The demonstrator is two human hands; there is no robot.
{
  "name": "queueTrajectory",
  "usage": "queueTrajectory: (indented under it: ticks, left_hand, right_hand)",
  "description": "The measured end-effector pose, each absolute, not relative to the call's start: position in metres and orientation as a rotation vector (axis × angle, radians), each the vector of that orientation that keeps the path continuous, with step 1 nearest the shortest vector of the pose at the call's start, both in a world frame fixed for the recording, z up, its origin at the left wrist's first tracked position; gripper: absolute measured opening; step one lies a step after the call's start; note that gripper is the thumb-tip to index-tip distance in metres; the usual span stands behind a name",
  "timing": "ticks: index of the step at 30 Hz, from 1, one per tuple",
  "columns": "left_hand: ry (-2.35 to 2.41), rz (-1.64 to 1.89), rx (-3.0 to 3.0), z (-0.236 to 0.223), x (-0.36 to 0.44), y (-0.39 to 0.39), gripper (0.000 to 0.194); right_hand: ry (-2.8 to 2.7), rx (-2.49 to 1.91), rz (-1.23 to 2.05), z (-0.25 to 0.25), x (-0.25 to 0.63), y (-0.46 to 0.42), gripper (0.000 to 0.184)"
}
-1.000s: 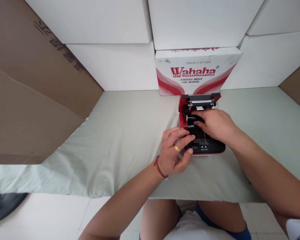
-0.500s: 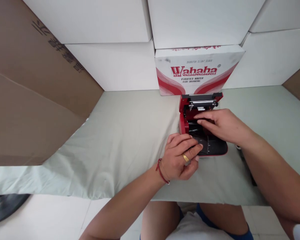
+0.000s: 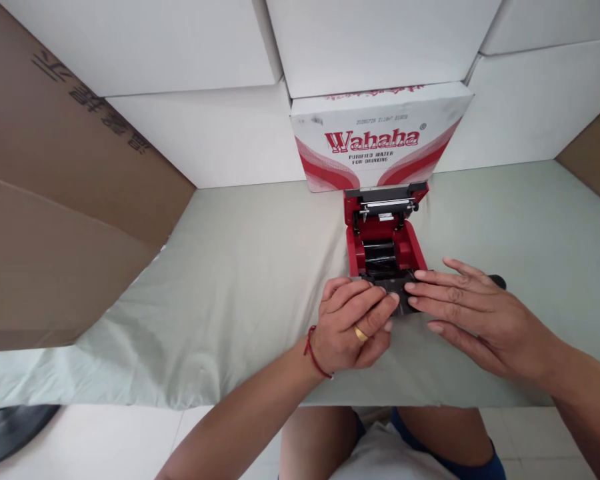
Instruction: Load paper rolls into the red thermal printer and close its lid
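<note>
A red and black printer [image 3: 354,250] stands on the cloth with its lid [image 3: 386,193] raised, showing a roller under the lid and dark shiny rods in the bay. My left hand [image 3: 357,323], with a gold ring and a red cord bracelet, is closed at the printer's front left. Its thumb and fingers appear to pinch a thin dark film [image 3: 397,288] that lies over the front panel; the pinched edge is hidden. My right hand [image 3: 480,310] is open, its straight fingers resting on the film's right side at the panel.
A Wahaha water carton [image 3: 375,143] stands just behind the raised lid, before stacked white boxes [image 3: 195,137]. A large brown carton [image 3: 80,220] is at left. Green cloth [image 3: 240,267] covers the table. A black rounded object [image 3: 499,282] shows behind my right hand.
My right hand has drawn out of the printer's bay toward the front right, and its fingers have straightened. My left hand has closed more tightly at the front panel. The bay is uncovered.
</note>
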State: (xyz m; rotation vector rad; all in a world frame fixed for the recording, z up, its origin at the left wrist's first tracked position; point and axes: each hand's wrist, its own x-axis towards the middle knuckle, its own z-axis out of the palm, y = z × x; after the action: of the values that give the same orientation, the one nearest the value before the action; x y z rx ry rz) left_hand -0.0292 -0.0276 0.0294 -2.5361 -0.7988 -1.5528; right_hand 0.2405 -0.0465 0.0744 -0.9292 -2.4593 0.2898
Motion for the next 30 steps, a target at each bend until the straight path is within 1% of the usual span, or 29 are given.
queueTrajectory:
  ticks: [2,5,8,10,12,14,16,18,23,28,30]
  left_hand:
    - [-0.762,-1.522,-2.556,0.030,-0.028,-0.027,0.033]
    - [-0.720,-1.481,-2.551,0.031,-0.027,-0.026,0.024]
    - [-0.760,-1.478,-2.502,0.031,-0.025,-0.027,0.019]
    - [-0.782,-1.472,-2.495,0.030,-0.024,-0.028,0.021]
    - [-0.790,-1.459,-2.506,0.031,-0.024,-0.028,0.022]
    - [-0.786,-1.454,-2.510,0.031,-0.025,-0.028,0.022]
    - [-0.780,-1.446,-2.505,0.032,-0.025,-0.027,0.022]
    - [-0.772,-1.432,-2.508,0.032,-0.026,-0.026,0.022]
    - [-0.761,-1.412,-2.511,0.032,-0.027,-0.026,0.021]
    - [-0.799,-1.413,-2.453,0.027,-0.028,-0.028,0.025]
    - [-0.792,-1.459,-2.441,0.023,-0.031,-0.026,0.031]
  right_hand:
    - [-2.445,-0.904,0.302,0.076,0.243,-0.044,0.047]
    - [-2.397,-0.839,0.411,0.086,0.241,-0.036,0.040]
    - [-2.162,-0.950,0.450,0.096,0.235,-0.015,0.034]
    - [-1.930,-1.122,0.409,0.099,0.230,0.009,0.037]
    - [-1.765,-1.234,0.391,0.099,0.224,0.037,0.044]
    - [-1.707,-1.243,0.462,0.097,0.218,0.060,0.052]
    - [-1.724,-1.212,0.567,0.096,0.213,0.070,0.052]
    - [-1.770,-1.180,0.594,0.097,0.210,0.066,0.046]
    - [-1.906,-1.030,0.429,0.095,0.222,0.022,0.033]
    - [-2.085,-0.917,0.292,0.067,0.235,-0.006,0.031]
    - [-2.079,-0.888,0.250,0.055,0.234,-0.009,0.031]
